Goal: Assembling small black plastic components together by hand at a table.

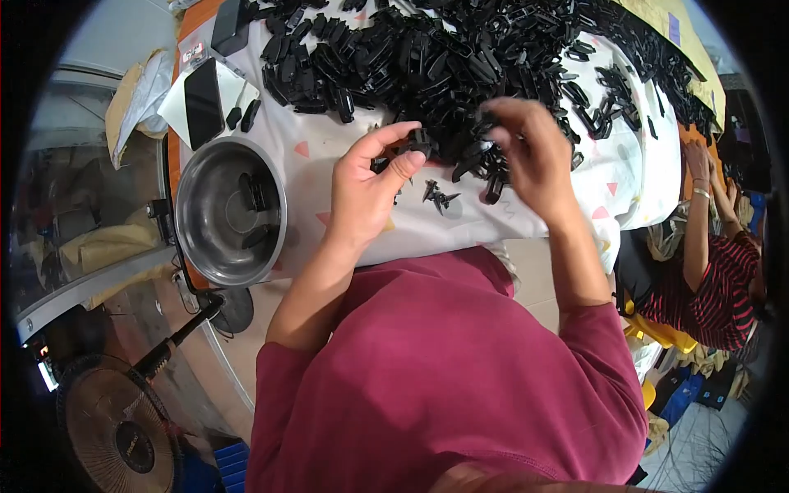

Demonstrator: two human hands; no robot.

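My left hand (366,189) pinches a small black plastic part (420,143) between thumb and fingertips, just above the white patterned cloth. To its right, my right hand (538,160) is at the near edge of a big heap of black plastic parts (411,57). Motion smears its fingers, so whether it holds a piece is unclear. Between and below the hands, a few small dark pointed pieces (440,197) lie on the cloth (304,193). Several longer black parts rest close to the right hand.
A steel bowl (189,185) with a few black parts stands at the left. Beyond it lie a dark phone (204,103) and a black box (231,26). A fan (123,427) is at lower left. At the far right, another person (699,279) works at the table.
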